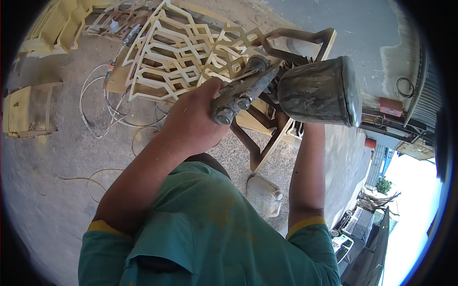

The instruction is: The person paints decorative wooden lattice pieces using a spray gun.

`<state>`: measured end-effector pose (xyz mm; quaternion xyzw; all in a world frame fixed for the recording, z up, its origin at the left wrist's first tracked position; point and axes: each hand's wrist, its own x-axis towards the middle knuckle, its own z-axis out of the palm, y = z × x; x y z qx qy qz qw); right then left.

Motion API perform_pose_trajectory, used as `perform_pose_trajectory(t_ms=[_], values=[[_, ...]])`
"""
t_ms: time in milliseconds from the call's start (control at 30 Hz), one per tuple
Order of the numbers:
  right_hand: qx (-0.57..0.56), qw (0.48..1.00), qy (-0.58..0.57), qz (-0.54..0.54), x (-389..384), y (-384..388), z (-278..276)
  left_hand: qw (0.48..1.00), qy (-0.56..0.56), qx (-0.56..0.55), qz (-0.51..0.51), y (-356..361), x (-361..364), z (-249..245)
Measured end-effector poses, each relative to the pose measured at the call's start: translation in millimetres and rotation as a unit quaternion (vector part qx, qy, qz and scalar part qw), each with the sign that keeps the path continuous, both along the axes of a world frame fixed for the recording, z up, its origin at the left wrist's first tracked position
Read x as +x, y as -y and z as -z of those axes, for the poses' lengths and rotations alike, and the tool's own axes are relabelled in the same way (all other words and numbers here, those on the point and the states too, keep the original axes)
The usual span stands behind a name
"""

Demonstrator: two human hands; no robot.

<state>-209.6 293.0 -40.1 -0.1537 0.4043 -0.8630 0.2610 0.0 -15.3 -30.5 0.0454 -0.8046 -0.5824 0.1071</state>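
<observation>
A grimy metal spray gun (245, 93) is in my left hand (195, 117), whose fingers are wrapped round its body. The gun's large paint-stained cup (312, 90) points to the right. My right forearm (307, 167) reaches up behind the cup; the right hand (282, 119) is almost wholly hidden there, so its fingers and any hold do not show. Beyond the gun and close to the right hand is a dark brown angular lattice frame (248, 138) with a pale edge. Pale cream lattice panels (169, 50) lie just past the left hand.
Cream panels (57, 24) stand at the upper left, near a smaller wooden frame (31, 109). A looped hose (88, 112) lies on the concrete floor. A whitish jerrycan (262, 193) is close to my body. To the right are a red box (391, 107) and a parked vehicle (343, 245).
</observation>
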Motion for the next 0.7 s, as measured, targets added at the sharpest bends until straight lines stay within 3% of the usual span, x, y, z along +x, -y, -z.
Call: perform_pose_trajectory(t_ms=[67,133,167,233,300,533,667,700], values=[[0.032,0.997,-0.068,-0.008,-3,-6,10,1.0,-0.021,-0.02,-0.006,1,3,3],[0.141,0.977,-0.053,0.153,13,0,13,0.995,0.031,0.091,0.025,0,4,-2],[0.054,0.989,0.002,0.136,19,1,7,0.991,0.047,0.117,0.034,0,2,-7],[-0.137,0.985,0.105,-0.023,13,1,10,0.987,0.07,0.141,0.045,0,-2,-16],[-0.047,0.998,0.01,-0.041,18,3,1,0.984,0.086,0.145,0.058,2,-5,-16],[0.095,0.987,-0.133,0.012,47,25,-20,0.985,0.103,0.112,0.078,14,2,-8],[0.259,0.904,-0.323,0.107,71,34,-27,0.987,0.073,0.095,0.111,25,13,-14],[0.288,0.88,-0.36,0.115,78,37,-28,0.993,0.034,0.045,0.1,27,15,-15]])
